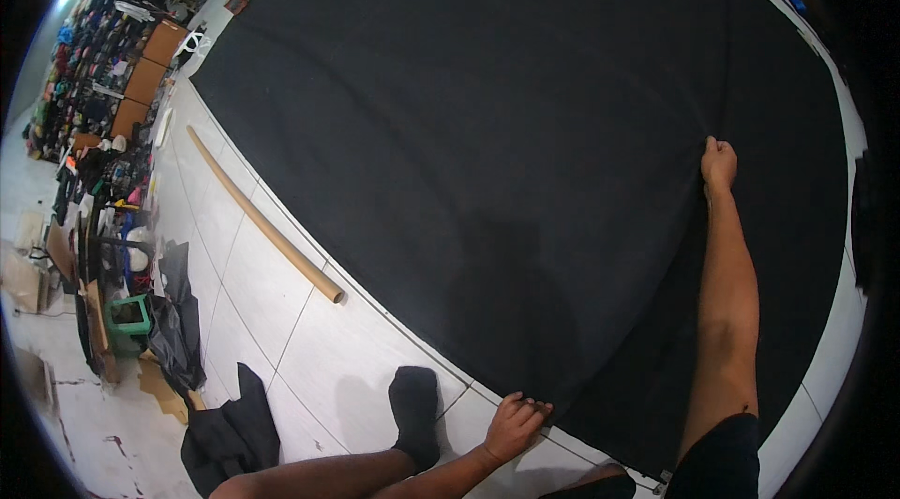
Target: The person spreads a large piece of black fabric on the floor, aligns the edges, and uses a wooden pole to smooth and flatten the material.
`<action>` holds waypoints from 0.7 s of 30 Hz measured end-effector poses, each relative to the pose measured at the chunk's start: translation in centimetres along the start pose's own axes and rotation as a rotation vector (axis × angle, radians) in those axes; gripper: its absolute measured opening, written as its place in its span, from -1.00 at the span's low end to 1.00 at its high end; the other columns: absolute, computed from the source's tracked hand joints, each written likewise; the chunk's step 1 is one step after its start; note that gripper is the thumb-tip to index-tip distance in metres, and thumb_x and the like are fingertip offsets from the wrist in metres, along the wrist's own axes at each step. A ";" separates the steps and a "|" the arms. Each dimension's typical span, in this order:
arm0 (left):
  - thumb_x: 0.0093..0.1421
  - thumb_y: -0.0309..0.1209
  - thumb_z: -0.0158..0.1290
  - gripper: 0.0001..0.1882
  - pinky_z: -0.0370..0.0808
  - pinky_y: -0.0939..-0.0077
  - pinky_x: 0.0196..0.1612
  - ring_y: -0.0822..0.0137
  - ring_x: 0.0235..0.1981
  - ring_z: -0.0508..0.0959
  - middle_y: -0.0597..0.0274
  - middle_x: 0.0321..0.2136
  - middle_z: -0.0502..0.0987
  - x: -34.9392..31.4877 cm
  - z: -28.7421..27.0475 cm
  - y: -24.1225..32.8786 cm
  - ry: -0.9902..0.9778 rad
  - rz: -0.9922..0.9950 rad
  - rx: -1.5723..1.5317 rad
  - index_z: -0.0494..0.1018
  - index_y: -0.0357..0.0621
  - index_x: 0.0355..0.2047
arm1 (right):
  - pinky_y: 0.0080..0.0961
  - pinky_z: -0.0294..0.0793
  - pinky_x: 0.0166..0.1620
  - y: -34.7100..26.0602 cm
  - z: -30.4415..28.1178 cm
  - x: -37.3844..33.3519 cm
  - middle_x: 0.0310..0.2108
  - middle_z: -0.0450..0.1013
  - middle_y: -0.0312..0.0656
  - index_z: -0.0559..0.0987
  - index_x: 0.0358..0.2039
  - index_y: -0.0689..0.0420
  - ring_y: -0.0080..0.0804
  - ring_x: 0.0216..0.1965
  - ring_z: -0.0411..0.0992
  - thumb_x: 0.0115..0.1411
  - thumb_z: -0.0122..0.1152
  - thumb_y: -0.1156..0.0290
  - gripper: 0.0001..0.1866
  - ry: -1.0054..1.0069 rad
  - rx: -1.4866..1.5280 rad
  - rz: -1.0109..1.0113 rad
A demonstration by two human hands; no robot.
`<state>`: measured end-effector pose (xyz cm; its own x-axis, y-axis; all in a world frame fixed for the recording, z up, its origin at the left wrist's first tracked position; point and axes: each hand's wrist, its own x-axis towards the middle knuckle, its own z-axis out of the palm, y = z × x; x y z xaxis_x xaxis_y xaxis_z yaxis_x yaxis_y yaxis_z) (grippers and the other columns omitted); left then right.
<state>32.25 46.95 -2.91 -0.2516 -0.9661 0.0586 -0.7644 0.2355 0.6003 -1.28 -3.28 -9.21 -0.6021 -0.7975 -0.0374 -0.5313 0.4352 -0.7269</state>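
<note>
A very large sheet of black fabric (487, 115) lies spread over the pale tiled floor. Its top layer is drawn up along a slanting edge on the right, with another black layer showing beneath. My right hand (719, 163) is closed in a pinch on that edge, the arm stretched far forward. Down at the near edge of the cloth, my left hand (517, 426) has its fingers curled over the fabric's near corner. Between the two hands the edge runs in a slack curve.
Left of the fabric, a long cardboard tube (267, 229) lies on the floor tiles (314, 363). My foot in a black sock (415, 415) rests near the cloth. A black cloth scrap (230, 438), a green plastic stool (129, 315) and crowded shelves (103, 68) stand farther left.
</note>
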 end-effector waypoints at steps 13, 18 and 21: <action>-0.10 -0.42 0.20 -0.54 0.40 0.05 -0.02 0.03 -0.14 0.51 0.02 -0.17 0.54 1.1 -3.7 -0.9 0.008 0.042 -0.189 0.53 -0.18 -0.11 | -0.24 0.45 0.15 -5.0 -8.8 -20.1 0.03 0.49 0.06 0.41 0.18 0.22 -0.13 0.09 0.47 0.13 0.42 0.06 -0.28 -0.350 -0.017 0.087; -0.13 -0.47 0.12 -0.57 0.35 0.02 0.05 -0.06 -0.06 0.45 0.02 -0.17 0.49 4.6 -8.6 -1.6 0.054 0.154 -0.075 0.50 -0.16 -0.15 | -0.42 0.52 -0.20 2.6 -13.3 -37.7 -0.35 0.54 -0.15 0.37 0.13 0.25 -0.42 -0.36 0.50 0.17 0.41 0.28 -0.39 -0.535 0.264 0.255; -0.02 -0.49 0.11 -0.64 0.40 0.05 0.00 -0.05 -0.06 0.48 0.03 -0.16 0.50 8.6 -12.3 -2.8 -0.046 0.126 0.102 0.52 -0.14 -0.15 | -0.44 0.52 -0.28 6.3 -15.1 -46.1 -0.39 0.53 -0.14 0.38 0.04 0.26 -0.45 -0.41 0.50 0.18 0.42 0.29 -0.46 -0.601 0.306 0.374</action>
<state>39.53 36.69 5.71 -0.3742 -0.9229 0.0906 -0.7808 0.3663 0.5062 14.12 42.57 -1.69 -0.2356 -0.7480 -0.6205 -0.1153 0.6555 -0.7464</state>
